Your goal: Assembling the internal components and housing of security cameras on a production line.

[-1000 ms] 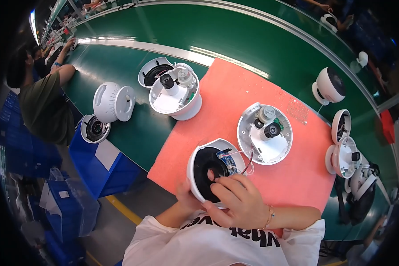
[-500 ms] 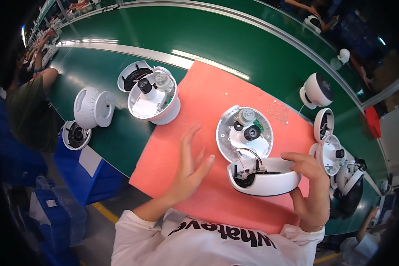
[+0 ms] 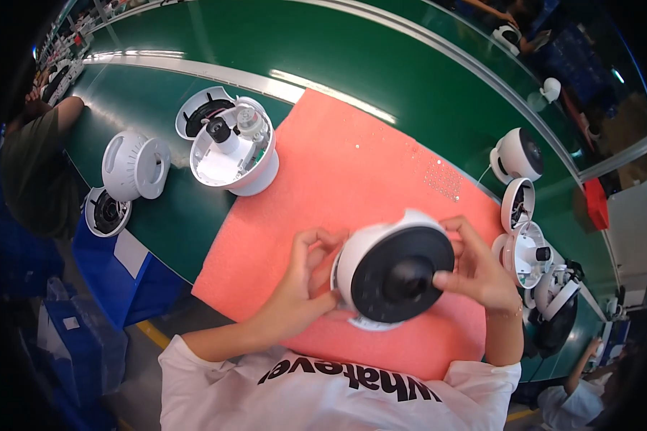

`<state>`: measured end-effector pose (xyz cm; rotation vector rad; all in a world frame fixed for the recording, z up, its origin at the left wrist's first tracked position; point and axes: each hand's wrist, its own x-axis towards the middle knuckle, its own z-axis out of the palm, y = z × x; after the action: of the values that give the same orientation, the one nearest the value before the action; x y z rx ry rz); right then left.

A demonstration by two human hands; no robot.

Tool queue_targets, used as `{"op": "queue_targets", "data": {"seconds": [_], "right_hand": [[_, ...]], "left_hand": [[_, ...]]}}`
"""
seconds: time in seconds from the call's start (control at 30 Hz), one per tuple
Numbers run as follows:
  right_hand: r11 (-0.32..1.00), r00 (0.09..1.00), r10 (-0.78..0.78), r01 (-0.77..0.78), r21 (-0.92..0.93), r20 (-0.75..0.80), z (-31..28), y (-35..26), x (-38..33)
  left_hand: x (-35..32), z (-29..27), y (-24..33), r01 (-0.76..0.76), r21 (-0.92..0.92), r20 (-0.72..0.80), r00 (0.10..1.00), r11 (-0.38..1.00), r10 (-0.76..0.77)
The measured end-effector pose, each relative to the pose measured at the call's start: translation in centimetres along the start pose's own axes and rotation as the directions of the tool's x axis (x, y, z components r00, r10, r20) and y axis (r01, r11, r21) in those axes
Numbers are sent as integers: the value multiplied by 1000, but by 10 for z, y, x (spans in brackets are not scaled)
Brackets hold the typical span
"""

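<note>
Green conveyor bench (image 3: 381, 65), glare streaks; blue crates (image 3: 133, 276) on floor.

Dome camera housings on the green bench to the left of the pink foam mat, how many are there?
4: an open white housing overlapping the mat's edge, a black-lined cover behind it, a ribbed white shell further left, and a round black-centred part at the bench edge. Others may be hidden.

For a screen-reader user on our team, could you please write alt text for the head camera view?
Both hands, left hand and right hand, hold a white dome-shaped camera housing with a black round face over a salmon-pink foam mat on a green workbench. An open white dome housing sits at the mat's far-left edge, and more white housings lie at the right.
</note>
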<state>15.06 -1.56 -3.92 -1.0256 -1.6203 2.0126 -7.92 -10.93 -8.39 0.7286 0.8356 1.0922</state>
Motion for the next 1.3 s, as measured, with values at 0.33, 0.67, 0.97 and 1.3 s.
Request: {"op": "queue_targets", "data": {"seconds": [0.33,0.67,0.97,1.3], "right_hand": [[995,999,30,-26,-100,33,18,-5,-23],[991,995,-91,86,-106,-44,18,3,-6],[704,972,-203,62,-708,-117,22,-9,9],[509,977,-212,102,-855,-9,12,-2,23]], "left_hand": [[-10,-34,2,-366,632,197,928,683,315],[-2,-7,41,-248,946,207,958,208,200],[0,-4,56,-134,983,143,987,123,-68],[12,-5,57,-77,972,117,978,223,-174]]}}
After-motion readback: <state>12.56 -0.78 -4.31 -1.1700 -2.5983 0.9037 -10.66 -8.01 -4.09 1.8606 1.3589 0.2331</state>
